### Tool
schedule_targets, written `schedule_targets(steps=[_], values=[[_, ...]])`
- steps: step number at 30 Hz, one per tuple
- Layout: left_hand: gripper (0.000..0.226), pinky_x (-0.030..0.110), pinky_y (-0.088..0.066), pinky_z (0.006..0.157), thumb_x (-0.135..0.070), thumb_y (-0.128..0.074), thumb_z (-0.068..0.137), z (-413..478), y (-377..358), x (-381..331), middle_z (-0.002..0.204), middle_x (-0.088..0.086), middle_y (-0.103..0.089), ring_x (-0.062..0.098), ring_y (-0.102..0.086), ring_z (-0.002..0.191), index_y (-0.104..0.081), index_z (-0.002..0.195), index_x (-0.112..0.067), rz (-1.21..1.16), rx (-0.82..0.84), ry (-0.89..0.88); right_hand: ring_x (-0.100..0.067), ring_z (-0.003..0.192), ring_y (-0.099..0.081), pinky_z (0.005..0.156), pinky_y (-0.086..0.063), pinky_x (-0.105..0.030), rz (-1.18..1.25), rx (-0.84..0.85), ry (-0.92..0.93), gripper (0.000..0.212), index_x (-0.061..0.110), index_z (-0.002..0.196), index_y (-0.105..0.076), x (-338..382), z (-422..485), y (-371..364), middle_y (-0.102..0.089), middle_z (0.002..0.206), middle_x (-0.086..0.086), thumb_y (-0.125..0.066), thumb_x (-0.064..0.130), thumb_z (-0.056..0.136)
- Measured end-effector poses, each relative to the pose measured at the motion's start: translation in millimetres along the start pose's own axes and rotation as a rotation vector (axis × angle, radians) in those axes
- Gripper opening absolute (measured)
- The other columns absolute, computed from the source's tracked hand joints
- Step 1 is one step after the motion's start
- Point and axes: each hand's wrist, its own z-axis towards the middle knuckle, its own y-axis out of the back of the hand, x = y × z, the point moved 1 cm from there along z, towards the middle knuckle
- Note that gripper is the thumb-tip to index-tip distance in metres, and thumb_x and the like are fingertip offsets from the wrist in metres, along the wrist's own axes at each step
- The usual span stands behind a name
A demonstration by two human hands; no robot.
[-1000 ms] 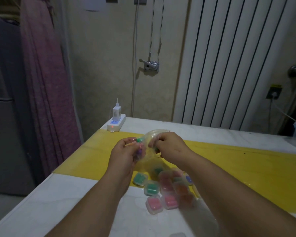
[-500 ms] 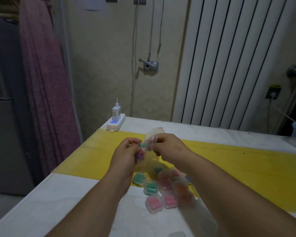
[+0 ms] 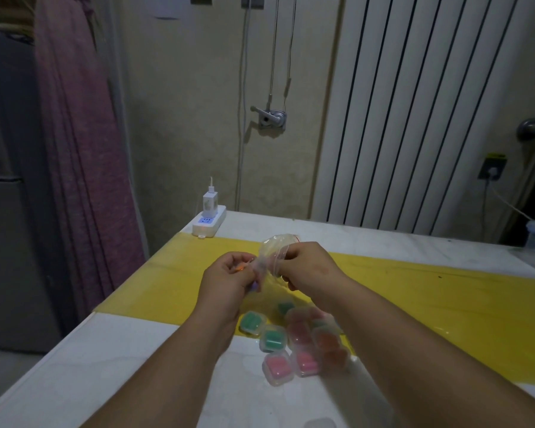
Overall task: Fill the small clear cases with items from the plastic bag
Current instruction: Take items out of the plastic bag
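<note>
Held above the filled clear cases (image 3: pixel 275 338), the plastic bag (image 3: pixel 274 257) slants up to the far right, its mouth pinched by the right hand (image 3: pixel 306 267), while the left hand (image 3: pixel 226 279) just beside pinches small coloured items.

from my remote feed: a white table (image 3: pixel 112 366) crossed by a yellow strip (image 3: pixel 445 291). at its far left corner lies a white power strip (image 3: pixel 209 224) with a white charger (image 3: pixel 210 202) plugged in upright. behind it, a beige wall carries a metal crank handle (image 3: pixel 269 117) with cords hanging above. a white ribbed radiator (image 3: pixel 414 112) stands to the right, a purple curtain (image 3: pixel 81 149) hangs left, beside a grey cabinet (image 3: pixel 7 242).
</note>
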Motion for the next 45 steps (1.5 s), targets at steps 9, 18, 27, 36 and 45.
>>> schedule_targets(steps=[9,18,27,36,45], values=[[0.015,0.032,-0.051,0.064,-0.002,-0.055,0.094,-1,-4,1,0.083,0.016,-0.069,0.024,-0.060,0.073,-0.069,0.098,-0.005,-0.102,0.115,0.055,-0.018,0.082,-0.063,0.071,-0.051,-0.031,-0.232,-0.150,0.146,0.015,0.016,0.089,-0.075,2,-2,-4,-0.072,0.089,0.000,-0.060,0.018,0.088],[0.019,0.035,-0.052,0.069,0.002,-0.062,0.084,3,-2,4,0.091,0.022,-0.069,0.025,-0.059,0.074,-0.071,0.094,-0.012,-0.048,0.063,0.031,-0.011,0.065,-0.056,0.056,-0.043,-0.024,-0.151,-0.137,0.102,0.006,0.014,0.074,-0.074,5,-3,-6,-0.068,0.070,0.004,-0.070,0.011,0.077],[0.018,0.032,-0.051,0.065,-0.003,-0.052,0.096,4,-2,6,0.089,0.017,-0.070,0.023,-0.059,0.073,-0.070,0.098,-0.009,-0.052,0.072,0.047,-0.012,0.056,-0.044,0.054,-0.038,-0.025,-0.053,-0.083,-0.018,0.010,0.006,0.078,-0.074,1,-4,-5,-0.058,0.064,-0.002,-0.068,0.012,0.082],[0.015,0.034,-0.050,0.065,-0.004,-0.061,0.088,6,-3,6,0.086,0.017,-0.068,0.021,-0.057,0.070,-0.070,0.095,-0.013,-0.035,0.059,0.018,-0.012,0.068,-0.053,0.062,-0.042,-0.028,0.171,-0.068,-0.036,0.018,0.017,0.085,-0.078,0,-2,-8,-0.066,0.074,0.004,-0.073,0.004,0.072],[0.010,0.032,-0.042,0.058,-0.009,-0.062,0.089,1,-4,2,0.067,0.007,-0.057,0.016,-0.047,0.058,-0.066,0.097,-0.012,0.007,0.040,-0.019,-0.009,0.066,-0.054,0.060,-0.046,-0.033,0.046,0.009,0.118,0.011,0.020,0.071,-0.073,-6,-1,-13,-0.069,0.072,0.000,-0.077,0.030,0.075]])
